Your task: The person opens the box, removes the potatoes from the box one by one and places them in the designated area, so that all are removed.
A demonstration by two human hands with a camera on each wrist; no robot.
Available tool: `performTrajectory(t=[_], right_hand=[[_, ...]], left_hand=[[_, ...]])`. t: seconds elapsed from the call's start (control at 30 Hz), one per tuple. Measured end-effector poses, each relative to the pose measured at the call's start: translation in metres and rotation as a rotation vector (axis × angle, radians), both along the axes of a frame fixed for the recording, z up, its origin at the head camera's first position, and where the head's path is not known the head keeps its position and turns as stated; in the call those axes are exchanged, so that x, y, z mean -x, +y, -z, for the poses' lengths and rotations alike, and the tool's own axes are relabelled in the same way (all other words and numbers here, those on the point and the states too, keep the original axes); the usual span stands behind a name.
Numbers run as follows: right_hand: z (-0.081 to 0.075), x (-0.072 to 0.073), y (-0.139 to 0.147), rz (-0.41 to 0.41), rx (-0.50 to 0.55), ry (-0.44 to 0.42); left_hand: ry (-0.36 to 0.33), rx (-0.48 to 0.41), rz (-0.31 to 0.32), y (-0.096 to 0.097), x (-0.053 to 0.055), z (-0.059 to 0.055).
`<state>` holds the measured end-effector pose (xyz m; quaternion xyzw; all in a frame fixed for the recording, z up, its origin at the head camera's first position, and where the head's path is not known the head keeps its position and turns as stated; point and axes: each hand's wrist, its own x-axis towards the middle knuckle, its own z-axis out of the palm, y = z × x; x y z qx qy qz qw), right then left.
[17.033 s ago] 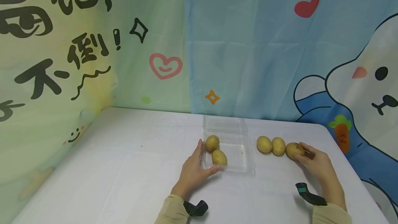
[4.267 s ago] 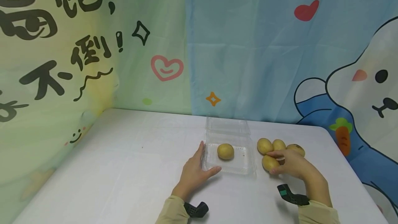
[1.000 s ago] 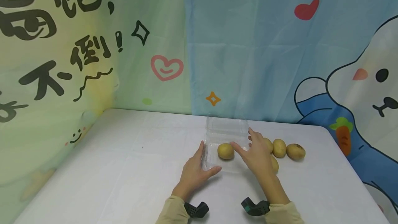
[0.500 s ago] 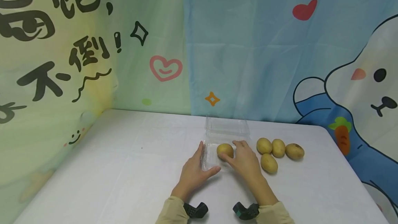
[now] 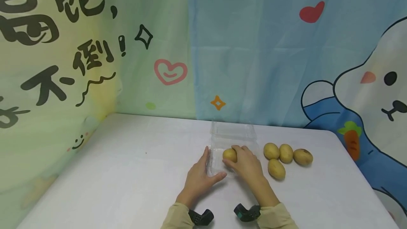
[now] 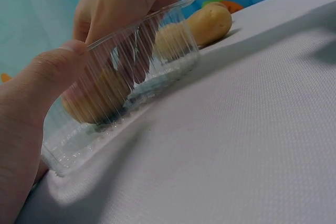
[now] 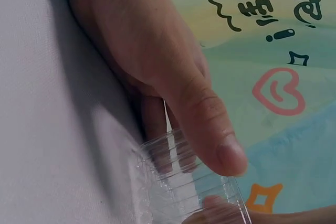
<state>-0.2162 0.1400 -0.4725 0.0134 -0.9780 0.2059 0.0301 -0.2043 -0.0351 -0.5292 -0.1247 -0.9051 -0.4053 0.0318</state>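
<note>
A clear plastic clamshell container [image 5: 217, 167] lies with its lid [image 5: 233, 130] folded back on the white table. My left hand [image 5: 198, 178] holds its front left corner; the thumb [image 6: 55, 69] lies at the rim in the left wrist view, and fingers show through the wall in the right wrist view. Inside sits one potato [image 5: 229, 155]. My right hand [image 5: 249, 165] reaches over the container's right side and grips that potato, thumb in front and fingers behind. The potato [image 6: 97, 98] appears through the ribbed wall, low in the container.
Several loose potatoes sit close together right of the container: three in a back row, including one [image 5: 303, 157] with a dark patch, and one potato [image 5: 276, 169] in front. A printed cloth [image 5: 241, 63] hangs behind the table [image 5: 111, 179].
Of two potatoes in the container at first, one remains there; another now sits before the outside row. My right hand has moved left from the outside potatoes and closed round the one inside.
</note>
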Motion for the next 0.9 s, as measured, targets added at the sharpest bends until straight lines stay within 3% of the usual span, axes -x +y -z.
performTrajectory(t=[0.67,0.9], right_hand=[[0.0074,0.0050,-0.0043,0.038,0.041,0.042],[0.0021,0.0068,0.0020,-0.010,0.146,-0.041]], left_hand=[[0.012,0.013,-0.006,0.0014,-0.0008,0.0006],[0.015,0.019,-0.005,0.0015,-0.0005,0.0017]])
